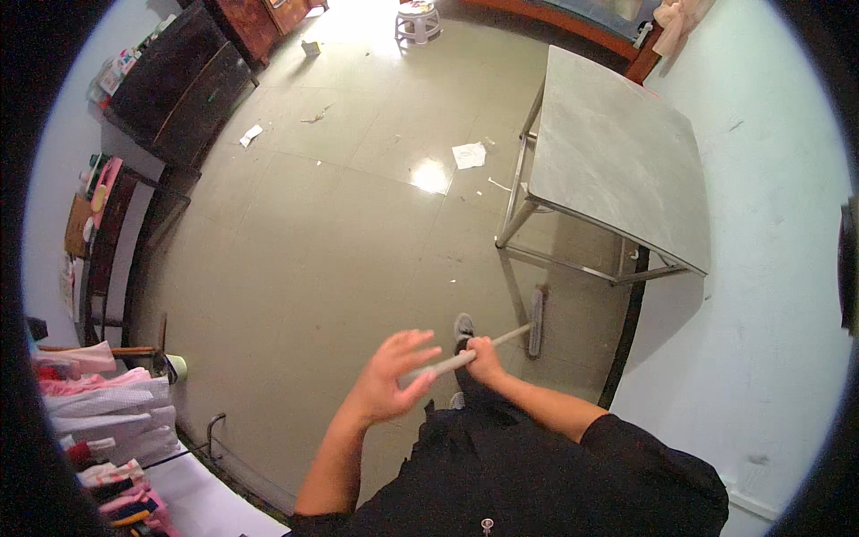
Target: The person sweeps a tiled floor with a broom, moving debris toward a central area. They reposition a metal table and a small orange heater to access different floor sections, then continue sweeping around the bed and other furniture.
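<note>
My right hand (484,362) is closed around the light-coloured handle of a broom (535,323). The broom's long grey head rests on the tiled floor at the right, near the wall and below the table. My left hand (396,376) has its fingers spread beside the upper part of the handle; the thumb lies close to it, and whether it touches is unclear. Ahead on the floor are a white paper (469,156), a crumpled white scrap (251,135) and several small bits of litter.
A grey-topped table (617,154) with metal legs stands against the right wall. A plastic stool (417,23) and a small box (311,47) are at the far end. Dark wooden furniture (174,87) lines the left, with hanging clothes (107,403) at the lower left.
</note>
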`<action>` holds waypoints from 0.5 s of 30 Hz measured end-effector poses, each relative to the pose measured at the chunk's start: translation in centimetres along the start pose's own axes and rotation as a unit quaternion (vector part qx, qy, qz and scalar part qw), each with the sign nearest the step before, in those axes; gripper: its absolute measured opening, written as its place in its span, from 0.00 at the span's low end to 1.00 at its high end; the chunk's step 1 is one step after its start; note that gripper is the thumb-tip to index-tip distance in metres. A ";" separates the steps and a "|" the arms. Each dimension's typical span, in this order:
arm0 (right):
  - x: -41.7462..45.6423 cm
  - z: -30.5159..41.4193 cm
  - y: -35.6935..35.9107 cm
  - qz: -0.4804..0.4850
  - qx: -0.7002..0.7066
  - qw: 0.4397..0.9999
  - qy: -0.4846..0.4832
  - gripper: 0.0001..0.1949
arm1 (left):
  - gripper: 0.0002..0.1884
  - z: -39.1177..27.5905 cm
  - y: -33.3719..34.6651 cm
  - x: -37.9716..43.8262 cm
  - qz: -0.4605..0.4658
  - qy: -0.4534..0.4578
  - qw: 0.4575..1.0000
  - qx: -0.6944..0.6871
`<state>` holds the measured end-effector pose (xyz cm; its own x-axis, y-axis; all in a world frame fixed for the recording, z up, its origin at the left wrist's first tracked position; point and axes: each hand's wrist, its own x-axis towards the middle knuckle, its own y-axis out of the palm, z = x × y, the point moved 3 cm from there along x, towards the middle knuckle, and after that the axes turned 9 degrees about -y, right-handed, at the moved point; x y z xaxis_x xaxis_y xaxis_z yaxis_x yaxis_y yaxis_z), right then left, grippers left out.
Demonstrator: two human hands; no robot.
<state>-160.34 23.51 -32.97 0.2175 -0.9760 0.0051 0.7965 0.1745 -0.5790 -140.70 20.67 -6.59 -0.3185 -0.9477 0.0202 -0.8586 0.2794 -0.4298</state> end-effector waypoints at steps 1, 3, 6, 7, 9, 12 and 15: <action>1.6 -0.5 0.4 0.011 -0.028 0.999 0.029 0.06 | 0.15 1.5 -0.4 1.9 -0.039 0.036 0.998 -0.036; 5.1 -4.0 1.5 -0.001 -0.028 0.999 0.045 0.05 | 0.12 4.4 -0.2 6.5 -0.033 -0.158 0.958 -0.236; 14.1 -2.5 2.5 -0.069 -0.025 0.997 -0.026 0.07 | 0.10 4.9 -3.7 13.6 -0.057 -0.217 0.942 -0.250; 16.3 -1.5 2.9 -0.112 -0.031 0.991 -0.061 0.09 | 0.10 4.3 -5.1 15.3 -0.064 -0.207 0.951 -0.218; 22.9 1.6 3.8 -0.107 0.036 0.992 -0.052 0.08 | 0.09 2.5 -8.7 19.1 -0.058 -0.152 0.977 -0.139; 33.5 4.2 1.0 -0.186 0.089 0.973 -0.105 0.11 | 0.07 -1.0 -10.0 25.8 -0.027 -0.054 0.998 -0.034; 40.3 4.4 -1.8 -0.177 0.187 0.963 -0.078 0.11 | 0.04 -2.4 -8.8 29.9 -0.025 0.025 0.999 0.027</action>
<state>-150.56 -15.56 -28.09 -0.0463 -0.9565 0.2881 0.9776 -0.1026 -0.1838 -143.67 -9.73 -0.03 -0.2971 -0.9508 0.0880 -0.8512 0.2220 -0.4756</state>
